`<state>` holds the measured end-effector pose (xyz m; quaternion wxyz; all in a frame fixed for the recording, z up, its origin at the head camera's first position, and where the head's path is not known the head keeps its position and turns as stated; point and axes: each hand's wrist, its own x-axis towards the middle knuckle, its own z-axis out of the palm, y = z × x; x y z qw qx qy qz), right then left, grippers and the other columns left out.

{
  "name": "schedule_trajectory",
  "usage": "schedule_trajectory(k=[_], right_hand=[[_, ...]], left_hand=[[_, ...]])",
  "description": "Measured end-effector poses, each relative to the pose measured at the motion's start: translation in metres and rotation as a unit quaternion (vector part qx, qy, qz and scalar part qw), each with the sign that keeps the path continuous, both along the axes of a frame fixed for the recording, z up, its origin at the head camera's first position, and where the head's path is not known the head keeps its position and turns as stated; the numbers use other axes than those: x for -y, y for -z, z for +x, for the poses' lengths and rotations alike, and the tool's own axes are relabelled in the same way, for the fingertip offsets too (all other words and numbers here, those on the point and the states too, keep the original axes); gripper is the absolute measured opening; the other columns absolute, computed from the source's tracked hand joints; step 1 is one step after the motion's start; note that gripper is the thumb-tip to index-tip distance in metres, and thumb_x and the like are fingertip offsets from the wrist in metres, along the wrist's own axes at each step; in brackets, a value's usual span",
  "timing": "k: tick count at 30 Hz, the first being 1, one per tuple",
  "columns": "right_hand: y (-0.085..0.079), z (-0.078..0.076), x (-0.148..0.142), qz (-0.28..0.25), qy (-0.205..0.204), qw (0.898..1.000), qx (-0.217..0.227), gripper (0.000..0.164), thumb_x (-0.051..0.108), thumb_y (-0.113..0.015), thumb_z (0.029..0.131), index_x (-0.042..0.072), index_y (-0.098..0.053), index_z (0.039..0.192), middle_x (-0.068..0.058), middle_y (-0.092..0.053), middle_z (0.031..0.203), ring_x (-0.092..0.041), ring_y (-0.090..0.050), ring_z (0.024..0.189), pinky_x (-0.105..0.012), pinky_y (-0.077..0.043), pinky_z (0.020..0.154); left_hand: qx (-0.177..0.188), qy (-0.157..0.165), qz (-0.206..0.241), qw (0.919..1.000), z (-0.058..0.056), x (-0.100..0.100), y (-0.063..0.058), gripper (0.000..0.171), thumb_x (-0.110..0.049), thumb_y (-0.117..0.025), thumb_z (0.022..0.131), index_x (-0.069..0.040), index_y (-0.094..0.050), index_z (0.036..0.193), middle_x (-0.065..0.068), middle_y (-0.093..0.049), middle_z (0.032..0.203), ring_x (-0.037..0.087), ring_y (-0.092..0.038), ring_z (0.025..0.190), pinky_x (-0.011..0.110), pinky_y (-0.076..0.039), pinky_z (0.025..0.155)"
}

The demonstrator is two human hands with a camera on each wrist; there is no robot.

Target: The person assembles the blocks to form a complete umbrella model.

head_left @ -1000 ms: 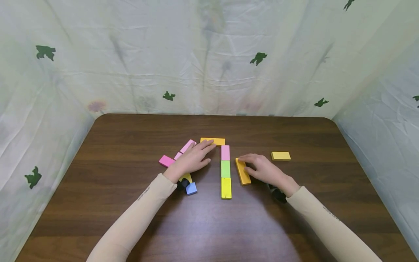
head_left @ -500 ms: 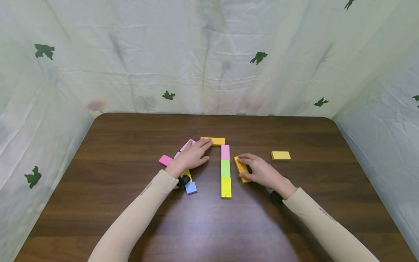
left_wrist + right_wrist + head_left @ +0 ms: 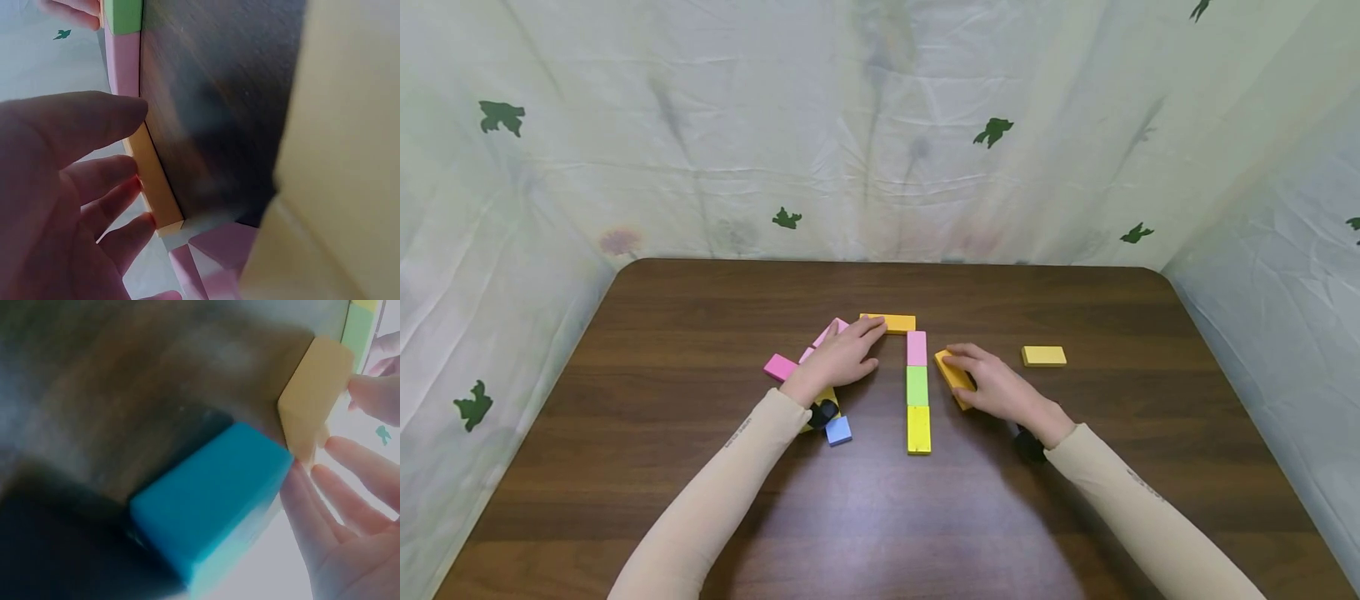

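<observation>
My left hand [image 3: 838,358] lies with fairly straight fingers over the far orange block [image 3: 901,324]; the left wrist view shows its fingertips touching this block [image 3: 156,181]. From the far block's right end, a row of pink [image 3: 916,348], green [image 3: 917,386] and yellow [image 3: 918,430] blocks runs toward me. Just right of that row, my right hand [image 3: 1000,387] grips a second orange block [image 3: 955,379] between thumb and fingers. This block is tilted in plan and stands apart from the row. In the right wrist view, a large-looking blue block [image 3: 212,494] sits beside it.
Left of the row, partly under my left hand and wrist, lie a dark pink block [image 3: 780,367], light pink blocks [image 3: 827,332], a yellowish one and a small blue block [image 3: 838,430]. A pale yellow block [image 3: 1043,357] lies right. Fabric walls surround the brown table [image 3: 700,300].
My right hand has taken a fuller grip on the second orange block and slid it slightly away from me and left. The left hand has barely shifted; the row stays put.
</observation>
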<state>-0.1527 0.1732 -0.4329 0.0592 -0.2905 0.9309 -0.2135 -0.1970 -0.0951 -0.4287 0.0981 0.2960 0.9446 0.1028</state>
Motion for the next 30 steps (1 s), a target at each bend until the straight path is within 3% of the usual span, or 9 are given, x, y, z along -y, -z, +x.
schedule_trajectory(k=[6,12,19,30], right_hand=[[0.000,-0.005,-0.001,0.007,0.010,1.000,-0.011,0.046,0.008,-0.070,0.083,-0.002,-0.059,0.127,-0.021,-0.048,0.134,-0.031,-0.055,0.108,-0.040,-0.050,0.084],[0.000,-0.010,0.000,0.002,0.024,1.000,-0.012,0.048,0.008,-0.072,0.082,0.001,-0.060,0.128,-0.019,-0.052,0.130,-0.032,-0.055,0.110,-0.043,-0.048,0.089],[-0.002,-0.014,0.002,-0.002,0.035,0.999,-0.012,0.048,0.003,-0.069,0.080,0.001,-0.060,0.128,-0.017,-0.057,0.121,-0.028,-0.055,0.100,-0.042,-0.049,0.086],[-0.007,-0.029,0.000,-0.010,0.067,0.998,0.010,0.044,-0.001,-0.066,0.082,0.002,-0.062,0.126,-0.015,-0.059,0.121,-0.033,-0.052,0.110,-0.049,-0.043,0.095]], left_hand=[[0.008,-0.005,-0.006,0.9999,0.003,0.000,-0.001,0.061,-0.022,-0.058,0.094,-0.005,-0.035,0.148,0.011,-0.030,0.153,0.030,-0.025,0.140,0.063,-0.013,0.107],[0.012,-0.009,-0.009,0.9999,0.004,-0.002,-0.002,0.061,-0.022,-0.058,0.094,-0.005,-0.034,0.148,0.010,-0.029,0.153,0.030,-0.024,0.141,0.063,-0.012,0.108],[0.017,-0.013,-0.009,0.9997,0.004,-0.002,-0.002,0.061,-0.021,-0.058,0.094,-0.006,-0.034,0.148,0.010,-0.029,0.154,0.029,-0.023,0.141,0.061,-0.011,0.109],[0.013,-0.010,-0.009,0.9998,0.004,-0.003,-0.004,0.061,-0.020,-0.058,0.094,-0.005,-0.035,0.148,0.011,-0.029,0.153,0.031,-0.024,0.140,0.062,-0.014,0.108]])
